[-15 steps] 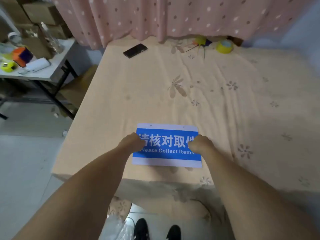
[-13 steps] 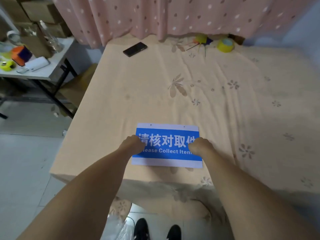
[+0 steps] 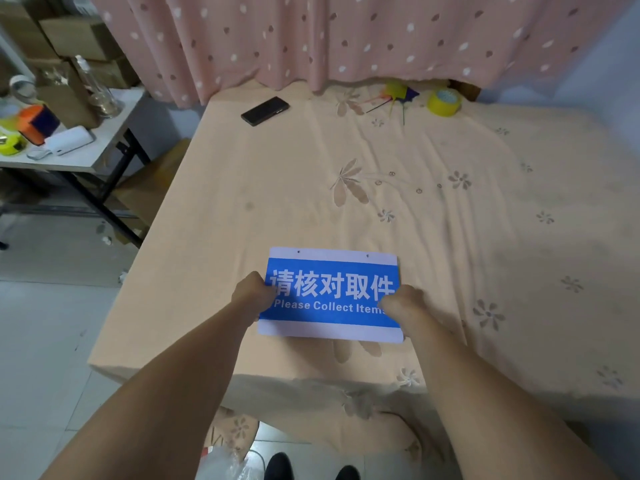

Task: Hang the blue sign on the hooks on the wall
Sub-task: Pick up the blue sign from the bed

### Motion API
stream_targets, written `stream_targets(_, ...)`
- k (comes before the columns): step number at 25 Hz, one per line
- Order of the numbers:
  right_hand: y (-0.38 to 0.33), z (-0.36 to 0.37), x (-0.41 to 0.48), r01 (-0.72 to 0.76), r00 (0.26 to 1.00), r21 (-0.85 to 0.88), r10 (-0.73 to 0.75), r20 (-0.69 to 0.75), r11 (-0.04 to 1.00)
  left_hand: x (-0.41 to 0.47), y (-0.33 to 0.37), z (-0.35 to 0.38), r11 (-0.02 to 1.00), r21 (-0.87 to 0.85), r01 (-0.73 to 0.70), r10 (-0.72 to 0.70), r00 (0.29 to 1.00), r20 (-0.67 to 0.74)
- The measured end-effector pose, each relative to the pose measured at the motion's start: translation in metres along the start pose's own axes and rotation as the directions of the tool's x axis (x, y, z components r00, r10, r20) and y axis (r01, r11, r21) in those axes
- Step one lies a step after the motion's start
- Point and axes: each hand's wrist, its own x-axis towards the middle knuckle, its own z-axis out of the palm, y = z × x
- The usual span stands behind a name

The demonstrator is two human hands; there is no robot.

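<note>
Blue sign point(image 3: 331, 295) lies flat on the peach bedsheet point(image 3: 433, 216), close to the bed's near edge, white borders top and bottom, two small holes along its top border. White Chinese lettering, with "Please Collect Items" beneath. Left hand point(image 3: 252, 295) curled on the sign's left edge, fingers folded onto the blue face and covering the start of the lettering. Right hand point(image 3: 401, 303) curled on the sign's right edge, fingers covering the end of the English line. Both hands look clenched on the sign's edges; whether the thumbs reach beneath the sheet cannot be told. Sign appears to rest on the sheet, not raised. Beyond the sign, toward the far side of the bed: black phone point(image 3: 265, 110) far left of the sign, yellow tape roll point(image 3: 444, 102) far right, under the pink dotted curtain point(image 3: 346, 39). White table point(image 3: 90, 157) stands well left of the sign, off the bed. No hooks in view.
</note>
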Motion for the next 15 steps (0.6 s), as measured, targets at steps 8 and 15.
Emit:
stream_targets(8, -0.076, -0.108, -0.065, 0.266, 0.915, 0.147, -0.203, -0.348, 0.953, -0.045, 0.091, -0.073, 0.924, -0.236, -0.299, 0.221, 0.926, -0.306)
stream_targets(15, -0.142, -0.234, -0.159, 0.466, 0.754, 0.188, -0.277, -0.595, 0.865, -0.132, 0.202, -0.166, 0.755, -0.254, -0.604, 0.442, 0.756, -0.482)
